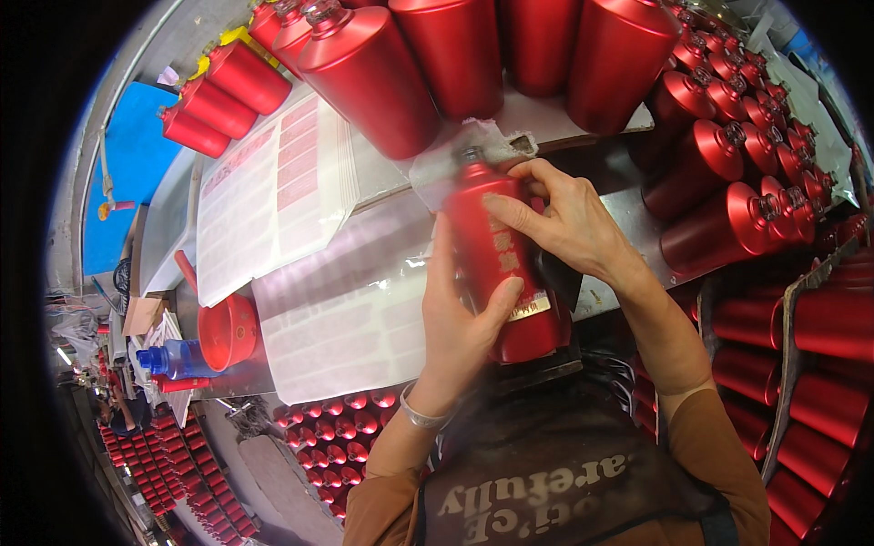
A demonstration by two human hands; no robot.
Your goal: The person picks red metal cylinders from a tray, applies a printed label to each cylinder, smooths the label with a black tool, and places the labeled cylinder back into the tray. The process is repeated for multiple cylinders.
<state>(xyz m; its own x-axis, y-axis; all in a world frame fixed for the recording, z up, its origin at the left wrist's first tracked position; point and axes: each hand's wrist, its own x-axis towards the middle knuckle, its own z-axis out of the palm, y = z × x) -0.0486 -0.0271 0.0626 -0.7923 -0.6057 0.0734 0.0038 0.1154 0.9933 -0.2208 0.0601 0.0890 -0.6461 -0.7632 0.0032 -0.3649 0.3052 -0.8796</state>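
A: Quick one: where was the bottle?
B: The red bottle (481, 241) was in front of the person's body, at the near bench edge, neck away and base toward the apron (555, 455).

A: Hands?
B: The left hand (455, 323) gripped it, fingers along its left side, thumb across the lower front. The right hand (583, 223) had its thumb on the upper front, fingers bent by the shoulder. Gripping or just pressing, couldn't tell.

A: Why like that?
B: My read: left steadied the body, right was freed for the front face. Neck away probably kept that face toward the wearer.

A: And the surroundings?
B: Pale printed sheets (350, 314) lay flat left of the bottle, likely for easy reach. Standing red bottles (369, 82) lined the far side, perhaps to leave the near part free for handling. More red bottles (719, 227) were packed close on the right, presumably to save room.

A: Labels, writing?
B: Gold characters ran down the bottle's front, partly blurred; a shiny pale-gold strip (531, 307) sat near its base. Pale lettering on the apron appeared upside down. The sheets' print was too faint. No brand logged.
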